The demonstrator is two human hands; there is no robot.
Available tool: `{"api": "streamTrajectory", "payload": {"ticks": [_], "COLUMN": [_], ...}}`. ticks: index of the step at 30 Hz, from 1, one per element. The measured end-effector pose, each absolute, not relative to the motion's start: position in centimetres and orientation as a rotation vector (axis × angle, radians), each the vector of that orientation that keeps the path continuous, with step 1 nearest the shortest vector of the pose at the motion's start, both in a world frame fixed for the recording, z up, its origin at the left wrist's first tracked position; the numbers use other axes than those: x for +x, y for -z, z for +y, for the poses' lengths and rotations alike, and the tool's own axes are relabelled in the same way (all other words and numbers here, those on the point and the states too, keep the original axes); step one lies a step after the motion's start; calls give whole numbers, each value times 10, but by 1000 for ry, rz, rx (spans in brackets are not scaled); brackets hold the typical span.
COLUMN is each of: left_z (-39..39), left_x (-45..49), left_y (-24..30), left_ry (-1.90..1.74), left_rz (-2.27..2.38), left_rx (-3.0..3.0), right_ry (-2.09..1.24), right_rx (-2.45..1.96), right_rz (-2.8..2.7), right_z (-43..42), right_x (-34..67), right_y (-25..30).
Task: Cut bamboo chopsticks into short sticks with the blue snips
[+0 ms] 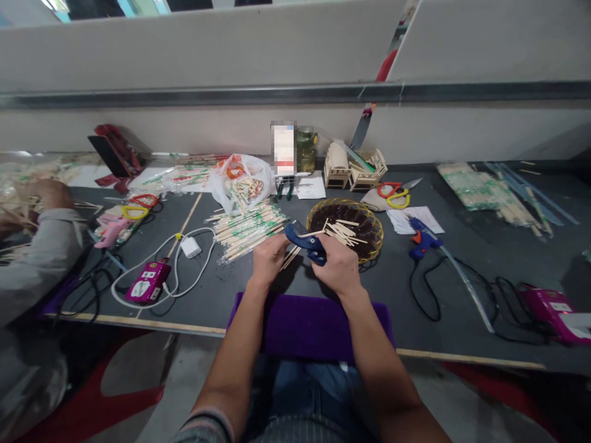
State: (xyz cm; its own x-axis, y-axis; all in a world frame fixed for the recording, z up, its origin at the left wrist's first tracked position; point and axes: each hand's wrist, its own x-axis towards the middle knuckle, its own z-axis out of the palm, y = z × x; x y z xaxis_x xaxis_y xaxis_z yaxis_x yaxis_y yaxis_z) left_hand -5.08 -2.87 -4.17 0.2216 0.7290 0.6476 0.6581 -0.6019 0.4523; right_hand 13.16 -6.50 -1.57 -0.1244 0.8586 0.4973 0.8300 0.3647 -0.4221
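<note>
Head view, looking down on a dark counter [221, 301], both hands at centre near the close edge.

- Our left hand [270, 258] is closed around a few thin wooden sticks [290, 255]; their ends poke out to the right, toward the cutter.
- Our right hand [339, 264] is clamped on the handles of a blue cutter [305, 241], whose head points left and sits just above the sticks. We cannot tell whether the blade bites on a stick.
- Just beyond the right hand sits a round woven basket [369, 246] with short stick pieces lying in it.
- Far-left of the left hand lies a loose bundle of wrapped chopsticks [249, 227], and behind it a clear plastic bag [240, 178] with more sticks.
- A purple mat [314, 326] lies at the near edge between our forearms.
- To the right are a blue glue gun [422, 240] and its black cord; to the left, a pink power strip [148, 282] and a white charger [190, 247].
- At the far left edge, a co-worker's hand [50, 194] rests among sticks.
</note>
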Motion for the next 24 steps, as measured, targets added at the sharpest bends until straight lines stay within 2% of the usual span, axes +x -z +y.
{"api": "streamTrajectory", "payload": {"ticks": [4,7,10,16,19,24], "left_z": [-20,-17,-21,-28,-29,-40], "left_x": [-63,-70,-66,-49,-50,-48], "left_y": [47,47,42,39,41,32], "left_ry": [-1163,-853,-595,-334,-525,-1578], "left_rz": [1513,1709,1735,1716,1680,1522], "left_rx": [2249,2138,2104,2229,2348,2492], "right_ry": [-61,-105,-261,-578,-617,-623], "right_rx": [-1415,-1329,-1317,-1295,-1305,-1366], "right_rz": [-1829,-1623,-1413,-1285,-1315,-1347], "right_z": [-65,-61,-58,-55,-53,-53], "right_x": [133,139,145,146,142,131], "right_y": [20,24,23,20,25,31]}}
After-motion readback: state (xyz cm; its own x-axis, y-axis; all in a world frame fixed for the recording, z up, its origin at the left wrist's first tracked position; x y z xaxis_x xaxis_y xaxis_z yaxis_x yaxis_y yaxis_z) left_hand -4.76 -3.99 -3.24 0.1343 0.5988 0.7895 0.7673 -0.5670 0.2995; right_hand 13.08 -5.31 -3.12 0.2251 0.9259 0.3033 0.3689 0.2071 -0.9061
